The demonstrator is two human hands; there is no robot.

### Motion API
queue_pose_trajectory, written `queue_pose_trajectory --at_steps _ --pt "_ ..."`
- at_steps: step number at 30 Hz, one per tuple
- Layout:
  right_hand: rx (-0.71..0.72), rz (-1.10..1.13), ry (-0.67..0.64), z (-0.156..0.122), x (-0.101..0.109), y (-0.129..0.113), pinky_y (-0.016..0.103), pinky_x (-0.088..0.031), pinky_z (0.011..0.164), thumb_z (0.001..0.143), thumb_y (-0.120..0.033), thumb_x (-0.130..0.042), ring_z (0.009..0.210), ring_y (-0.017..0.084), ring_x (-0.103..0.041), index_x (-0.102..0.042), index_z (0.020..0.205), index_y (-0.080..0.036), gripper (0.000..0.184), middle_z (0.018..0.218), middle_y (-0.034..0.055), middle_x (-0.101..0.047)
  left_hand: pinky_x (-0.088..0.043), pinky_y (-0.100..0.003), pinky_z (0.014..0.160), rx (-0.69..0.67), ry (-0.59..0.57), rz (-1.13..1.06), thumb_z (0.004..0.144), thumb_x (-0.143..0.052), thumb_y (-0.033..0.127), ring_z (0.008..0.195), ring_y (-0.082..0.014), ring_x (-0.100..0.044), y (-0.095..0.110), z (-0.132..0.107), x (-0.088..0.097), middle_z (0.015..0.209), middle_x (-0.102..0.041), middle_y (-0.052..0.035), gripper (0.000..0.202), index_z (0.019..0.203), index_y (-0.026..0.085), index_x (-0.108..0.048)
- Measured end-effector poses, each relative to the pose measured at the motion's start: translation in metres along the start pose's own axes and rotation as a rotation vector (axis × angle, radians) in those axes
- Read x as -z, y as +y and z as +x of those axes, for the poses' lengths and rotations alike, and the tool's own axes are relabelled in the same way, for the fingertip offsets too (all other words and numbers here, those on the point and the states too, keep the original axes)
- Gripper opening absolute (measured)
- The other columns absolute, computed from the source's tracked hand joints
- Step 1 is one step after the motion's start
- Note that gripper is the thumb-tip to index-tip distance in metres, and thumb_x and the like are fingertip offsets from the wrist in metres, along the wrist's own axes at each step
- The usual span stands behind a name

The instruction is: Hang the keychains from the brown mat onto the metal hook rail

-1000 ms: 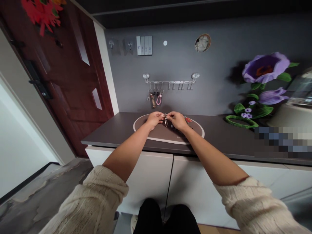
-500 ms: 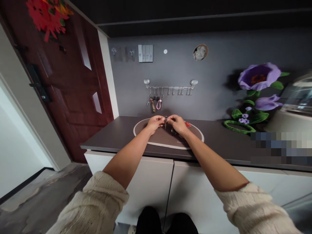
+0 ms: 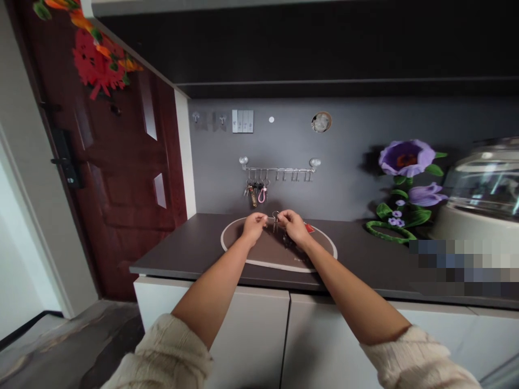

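Observation:
My right hand [image 3: 294,227] pinches a key ring [image 3: 275,216], from which a few small metal keys dangle over the mat. To its left is my left hand [image 3: 253,228], fingers pressed together and apart from the ring; a tiny thing may be at its fingertips, too small to name. Below both hands lies a brown mat [image 3: 263,251] with a pale border. Some dark, partly covered items [image 3: 286,241] show beneath my right hand, and a red tag [image 3: 309,228] lies just beyond it.
On the wall, a hook rail [image 3: 279,170] carries several keys [image 3: 253,195] and a pink loop [image 3: 262,194] at its left. Purple flowers [image 3: 407,158] and a clear-topped appliance [image 3: 482,183] stand right. A dark cabinet [image 3: 304,54] overhangs the counter [image 3: 174,251]. A red door [image 3: 125,205] is left.
My left hand has come away from the key ring, moving slightly left. The ring stays in my right hand, keys hanging. The camera has tilted up.

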State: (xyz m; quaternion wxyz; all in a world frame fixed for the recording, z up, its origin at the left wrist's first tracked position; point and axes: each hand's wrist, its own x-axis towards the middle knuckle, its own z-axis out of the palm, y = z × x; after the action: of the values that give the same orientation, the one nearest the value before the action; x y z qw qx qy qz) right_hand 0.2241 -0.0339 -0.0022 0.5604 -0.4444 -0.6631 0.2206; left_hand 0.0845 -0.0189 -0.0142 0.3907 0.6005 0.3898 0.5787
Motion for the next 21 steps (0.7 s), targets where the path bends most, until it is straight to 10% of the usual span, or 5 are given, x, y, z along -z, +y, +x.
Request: queue_pose_trajectory --at_steps 21 --pt "-0.199 0.372 0.206 0.074 -0.007 -0.043 0.024 -0.047 0.050 0.072 -0.015 -0.045 0.045 0.007 -0.048 -0.046 0.068 -0.017 0.005 0.054 -0.0042 -0.046 -0.037 -0.020 0.052 -0.075 -0.042 0.323 0.074 -0.047 0.019 0.051 -0.0077 -0.049 -0.024 0.012 -0.009 0.063 -0.057 -0.0012 0.012 0.069 0.013 -0.056"
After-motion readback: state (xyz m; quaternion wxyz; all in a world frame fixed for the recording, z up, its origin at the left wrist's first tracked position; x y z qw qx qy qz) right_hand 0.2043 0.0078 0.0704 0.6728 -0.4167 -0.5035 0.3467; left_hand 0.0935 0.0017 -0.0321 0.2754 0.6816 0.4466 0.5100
